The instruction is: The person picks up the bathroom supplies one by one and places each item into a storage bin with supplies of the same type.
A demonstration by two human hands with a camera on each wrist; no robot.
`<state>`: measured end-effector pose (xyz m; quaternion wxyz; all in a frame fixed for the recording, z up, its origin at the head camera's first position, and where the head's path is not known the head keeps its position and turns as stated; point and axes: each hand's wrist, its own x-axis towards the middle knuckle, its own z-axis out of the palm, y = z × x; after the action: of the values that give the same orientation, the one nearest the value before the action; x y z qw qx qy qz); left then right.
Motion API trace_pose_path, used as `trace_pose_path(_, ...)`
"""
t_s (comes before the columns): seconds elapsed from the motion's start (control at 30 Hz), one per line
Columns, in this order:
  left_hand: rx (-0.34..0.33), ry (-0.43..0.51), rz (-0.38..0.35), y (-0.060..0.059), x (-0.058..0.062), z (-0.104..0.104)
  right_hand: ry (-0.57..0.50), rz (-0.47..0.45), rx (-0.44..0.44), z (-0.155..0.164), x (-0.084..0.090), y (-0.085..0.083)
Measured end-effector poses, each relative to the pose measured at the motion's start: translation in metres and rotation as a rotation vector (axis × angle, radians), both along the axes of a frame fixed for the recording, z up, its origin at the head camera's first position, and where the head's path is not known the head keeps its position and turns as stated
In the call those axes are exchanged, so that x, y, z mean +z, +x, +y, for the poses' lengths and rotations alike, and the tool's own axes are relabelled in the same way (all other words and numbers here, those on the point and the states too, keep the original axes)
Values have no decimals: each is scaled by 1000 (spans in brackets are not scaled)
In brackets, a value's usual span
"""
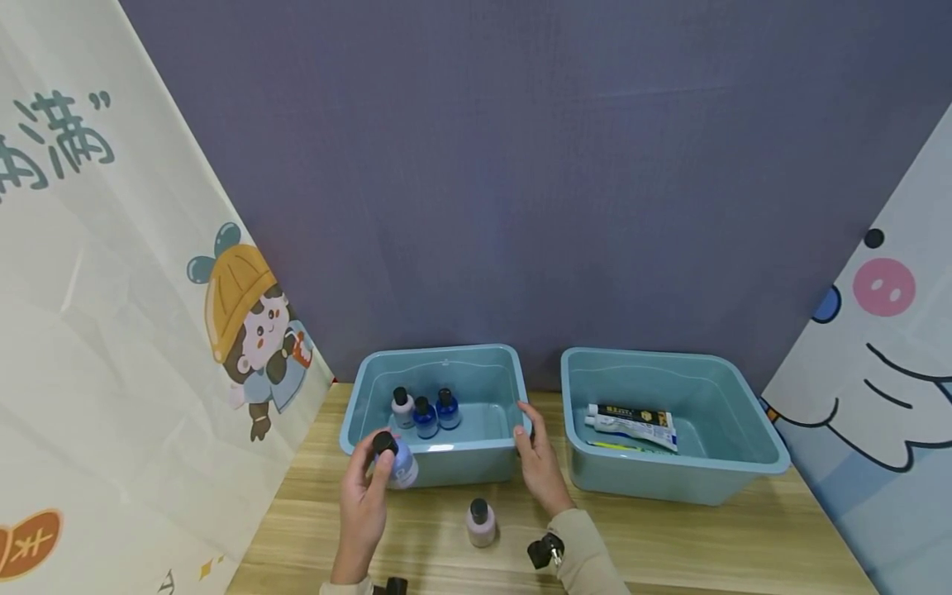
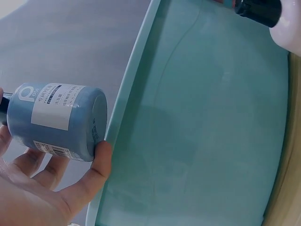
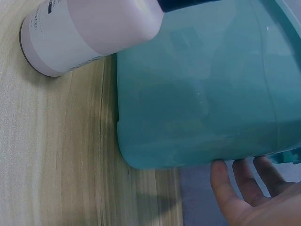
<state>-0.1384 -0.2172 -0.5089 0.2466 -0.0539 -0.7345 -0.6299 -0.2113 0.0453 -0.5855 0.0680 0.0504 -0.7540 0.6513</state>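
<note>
L hand (image 1: 364,496) had its grip clamped round a small pale-blue plastic bottle w/ black cap and white label (image 1: 400,463), fingers curled about it, thumb (image 2: 96,165) under its base. Bottle was held off the light wood-grain surface (image 1: 669,537), just at the front-left corner of the left teal plastic tub (image 1: 446,459), close against the tub's rim; touching or not, couldn't tell.

R hand (image 1: 539,463) lay w/ fingers fairly straight, grip apart, against the same tub's front-right corner, holding nothing; fingertips (image 3: 221,172) sat at the tub's outer wall.

Inside that tub stood 3 small black-capped bottles in a row near the back-left: one pinkish-white (image 1: 402,407), two dark blue (image 1: 426,417) (image 1: 448,409), nearly touching.

On the surface, between the two hands and in front of the tub, stood a small pale-pink bottle w/ black cap (image 1: 481,522), upright, apart from the tub.

A second teal plastic tub (image 1: 744,463) sat to the right, near the first but apart, w/ a white-and-black tube (image 1: 632,423) lying flat in it over smth yellow-green. Purple backdrop behind, cartoon-print sheets at both sides.
</note>
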Motion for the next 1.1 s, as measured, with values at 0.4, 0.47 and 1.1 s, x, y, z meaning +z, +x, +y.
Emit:
trace_pose_path(0.4, -113, 13, 167, -10, 5, 3, 31, -7, -28, 0, 5, 3)
trace_pose_path(0.47, -121, 12, 162, -11, 6, 4, 34, -3, -28, 0, 5, 3)
trace_pose_path(1.1, -76, -46, 104, -27, 18, 5, 30, -13, -22, 0, 6, 1)
